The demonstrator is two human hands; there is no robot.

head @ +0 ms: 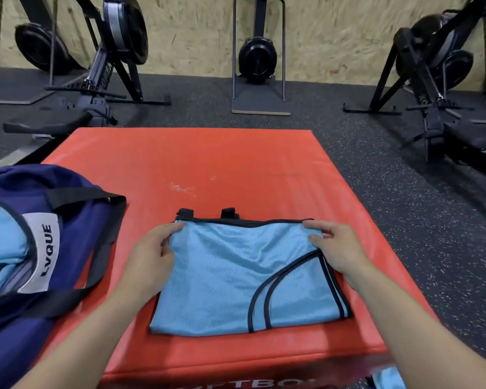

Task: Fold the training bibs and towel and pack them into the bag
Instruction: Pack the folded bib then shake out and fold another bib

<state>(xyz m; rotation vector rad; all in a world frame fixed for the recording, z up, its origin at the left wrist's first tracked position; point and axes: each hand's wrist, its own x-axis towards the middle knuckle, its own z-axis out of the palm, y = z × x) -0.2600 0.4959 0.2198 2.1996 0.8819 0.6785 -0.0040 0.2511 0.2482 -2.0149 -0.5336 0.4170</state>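
A red padded surface (pixel 208 164) fills the middle of the view, standing on a dark speckled gym floor (pixel 404 192) with 3 black exercise machines (pixel 118 51) along a chipboard wall (pixel 197 32) behind. On the surface's left edge lies a navy bag (pixel 76 234) with black straps, its mouth open; light blue fabric (pixel 0 240) shows inside it beside a white label reading LVQUE. Near the front of the surface, to the right of the bag and apart from it, a light blue training bib (pixel 230 276) with black trim lies folded into a flat rectangle, 2 black tabs poking out beyond its far edge. The left hand (pixel 152 254) pinches the bib's far left corner between thumb and fingers. The right hand (pixel 334 248) rests on the far right corner with fingers curled over the cloth; whether it grips or only presses cannot be told. A scrap of light blue cloth (pixel 387 379) shows below the surface's front edge at lower right.
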